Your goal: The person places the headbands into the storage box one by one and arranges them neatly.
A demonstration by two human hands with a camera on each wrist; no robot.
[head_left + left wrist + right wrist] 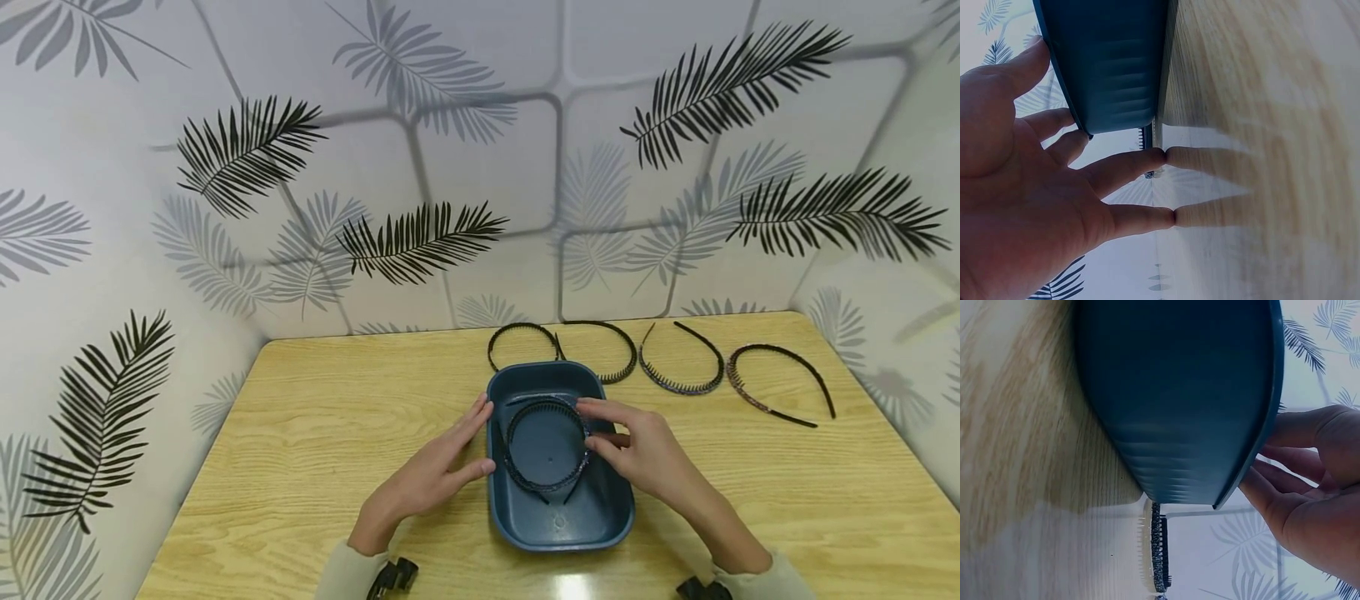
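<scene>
A dark blue plastic basin [558, 525] stands on the table, with dark toothed headbands [546, 487] overlapping inside it. My left hand [431, 475] lies along the basin's left side, its thumb and fingers touching the rim and fairly straight. In the left wrist view, two fingers of this hand [1041, 187] reach down to the tabletop. My right hand [645, 450] comes over the right rim, thumb and fingers bent at the right side of a headband. From the right wrist view, the basin wall [1179, 412] hides the fingertips of that hand [1310, 475].
Several more headbands lie in a row behind the basin, among them a black one [517, 325] at the left and a patterned one [750, 402] at the far right. A leaf-patterned wall covering [450, 167] rises at the back edge of the wooden table [322, 417].
</scene>
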